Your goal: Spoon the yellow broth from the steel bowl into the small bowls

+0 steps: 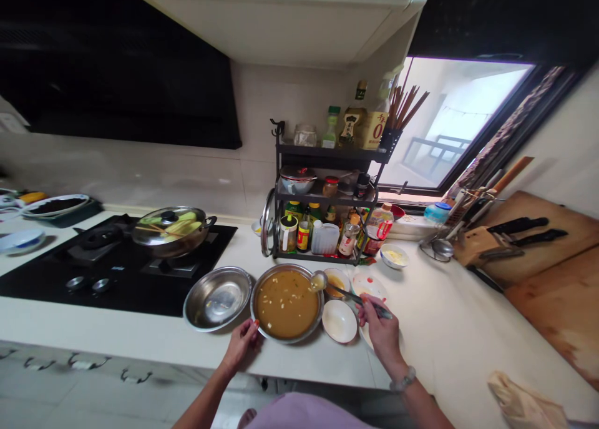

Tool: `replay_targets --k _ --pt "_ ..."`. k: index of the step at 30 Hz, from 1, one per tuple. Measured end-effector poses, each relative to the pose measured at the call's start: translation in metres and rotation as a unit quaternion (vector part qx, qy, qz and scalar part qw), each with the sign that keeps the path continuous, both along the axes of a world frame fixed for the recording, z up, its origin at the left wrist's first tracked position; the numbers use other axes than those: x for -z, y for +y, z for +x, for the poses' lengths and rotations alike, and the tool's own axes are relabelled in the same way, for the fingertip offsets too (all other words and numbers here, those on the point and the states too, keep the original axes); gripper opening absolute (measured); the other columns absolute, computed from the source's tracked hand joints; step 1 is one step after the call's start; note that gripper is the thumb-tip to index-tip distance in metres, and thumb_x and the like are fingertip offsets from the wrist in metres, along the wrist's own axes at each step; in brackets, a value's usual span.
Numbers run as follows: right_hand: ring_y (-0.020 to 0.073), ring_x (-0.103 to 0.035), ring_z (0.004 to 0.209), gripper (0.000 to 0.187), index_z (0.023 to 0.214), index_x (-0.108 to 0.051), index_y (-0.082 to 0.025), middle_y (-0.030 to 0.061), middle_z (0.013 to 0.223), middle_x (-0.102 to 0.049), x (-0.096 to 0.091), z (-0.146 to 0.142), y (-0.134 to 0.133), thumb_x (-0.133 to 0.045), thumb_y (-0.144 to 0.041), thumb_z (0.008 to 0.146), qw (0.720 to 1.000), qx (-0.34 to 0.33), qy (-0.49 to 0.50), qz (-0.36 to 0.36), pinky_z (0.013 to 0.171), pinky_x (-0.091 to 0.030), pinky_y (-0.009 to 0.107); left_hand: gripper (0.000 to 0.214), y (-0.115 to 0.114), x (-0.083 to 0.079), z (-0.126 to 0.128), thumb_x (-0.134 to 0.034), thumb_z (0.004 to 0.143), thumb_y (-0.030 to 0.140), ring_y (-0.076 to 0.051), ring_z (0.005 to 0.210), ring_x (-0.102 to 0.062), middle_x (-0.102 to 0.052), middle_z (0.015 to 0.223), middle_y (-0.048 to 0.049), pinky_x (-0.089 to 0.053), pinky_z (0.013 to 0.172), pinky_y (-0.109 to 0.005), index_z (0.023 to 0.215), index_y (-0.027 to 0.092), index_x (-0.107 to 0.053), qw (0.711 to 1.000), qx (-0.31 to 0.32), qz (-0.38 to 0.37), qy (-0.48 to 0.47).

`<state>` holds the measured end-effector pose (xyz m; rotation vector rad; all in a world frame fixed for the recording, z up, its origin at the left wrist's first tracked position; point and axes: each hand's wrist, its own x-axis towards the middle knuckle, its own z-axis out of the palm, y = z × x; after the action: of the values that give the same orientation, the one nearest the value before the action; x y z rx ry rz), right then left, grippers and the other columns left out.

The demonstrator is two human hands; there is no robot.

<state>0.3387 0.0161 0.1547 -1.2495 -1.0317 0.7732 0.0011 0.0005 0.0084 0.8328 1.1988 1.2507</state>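
Head view: a person's two bare hands work over a pale kitchen counter (449, 341). At the near middle sits a metal bowl (286, 340) of brown liquid (286, 304) with small pale pieces floating in it. The left hand (242, 345) holds this bowl by its near left rim, fingers curled in. The right hand (380, 329) is closed around the dark handle of a ladle (349, 293), whose scoop is over the bowl's far right rim. To the right, just beside the bowl, are a small bowl of amber liquid (345, 274) and a white bowl (339, 321). A second metal bowl (224, 291) stands on the left. Farther left, a lidded pan (171, 248) sits on a black stove (140, 298). Behind the bowls, a dark rack (327, 199) carries bottles and jars.
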Motion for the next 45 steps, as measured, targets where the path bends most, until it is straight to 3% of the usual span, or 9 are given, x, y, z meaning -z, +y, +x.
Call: replay_targets --k 6,10,19,24,31,37,45 --pt "0.0132 -0.058 0.053 0.023 0.094 -0.071 -0.019 0.0047 0.074 -0.065 -0.002 -0.005 -0.009 -0.057 -0.036 0.087 0.980 -0.098 -0.124 0.118 0.045 -0.051 0.024 0.050 0.001 0.005 -0.001 -0.067 0.067 0.062 -0.008 0.041 -0.039 -0.040 0.048 0.0066 -0.039 0.039 -0.021 0.057 0.018 -0.045 1.000 0.006 0.001 -0.002" --pt "0.0134 -0.061 0.059 0.021 0.097 -0.071 -0.022 0.0073 0.091 -0.067 0.004 0.000 -0.008 -0.053 -0.030 0.089 0.962 -0.116 -0.189 0.161 0.049 -0.054 0.025 0.050 0.001 0.008 -0.003 -0.066 0.068 0.062 -0.008 0.042 -0.040 -0.042 0.048 0.0060 -0.038 0.040 -0.021 0.057 0.018 -0.045 1.000 0.006 -0.003 0.006" --pt "0.0154 -0.060 0.055 0.029 0.094 -0.067 -0.017 0.0054 0.073 -0.066 0.043 0.023 0.013 -0.050 -0.040 0.087 0.973 -0.059 -0.220 0.043 0.048 -0.052 0.026 0.049 0.001 0.004 -0.002 -0.066 0.068 0.062 -0.008 0.042 -0.038 -0.041 0.048 0.0065 -0.038 0.040 -0.021 0.058 0.018 -0.046 1.000 0.008 0.000 0.006" --pt "0.0167 -0.060 0.054 0.033 0.092 -0.067 -0.017 0.0069 0.072 -0.067 0.050 0.031 0.018 -0.051 -0.045 0.085 0.971 -0.036 -0.232 0.037 0.050 -0.052 0.028 0.051 0.002 0.009 -0.003 -0.066 0.067 0.063 -0.008 0.042 -0.039 -0.041 0.048 0.0060 -0.037 0.041 -0.021 0.057 0.018 -0.045 1.000 0.010 0.008 0.020" --pt "0.0175 -0.059 0.051 0.039 0.090 -0.069 -0.017 0.0040 0.064 -0.065 0.050 0.033 0.016 -0.059 -0.053 0.077 0.985 -0.007 -0.174 0.004 0.050 -0.050 0.029 0.053 0.000 0.002 0.000 -0.066 0.066 0.065 -0.008 0.041 -0.038 -0.039 0.047 0.0067 -0.037 0.040 -0.020 0.056 0.019 -0.044 1.000 0.003 0.000 0.014" --pt "0.0168 -0.055 0.044 0.049 0.087 -0.064 -0.014 0.0005 0.052 -0.061 0.043 0.029 0.017 -0.066 -0.059 0.069 0.996 0.064 -0.015 -0.056 0.042 -0.045 0.028 0.053 0.000 -0.003 0.001 -0.067 0.064 0.065 -0.008 0.041 -0.038 -0.039 0.047 0.0066 -0.037 0.039 -0.021 0.055 0.019 -0.043 1.000 0.001 -0.007 0.009" --pt "0.0153 -0.054 0.045 0.047 0.081 -0.064 -0.012 0.0019 0.052 -0.063 0.035 0.033 0.017 -0.074 -0.054 0.061 0.991 0.096 0.083 -0.050 0.041 -0.044 0.026 0.052 -0.001 -0.004 0.001 -0.068 0.064 0.064 -0.008 0.041 -0.039 -0.041 0.047 0.0065 -0.037 0.040 -0.020 0.056 0.018 -0.044 1.000 0.003 -0.007 0.000"
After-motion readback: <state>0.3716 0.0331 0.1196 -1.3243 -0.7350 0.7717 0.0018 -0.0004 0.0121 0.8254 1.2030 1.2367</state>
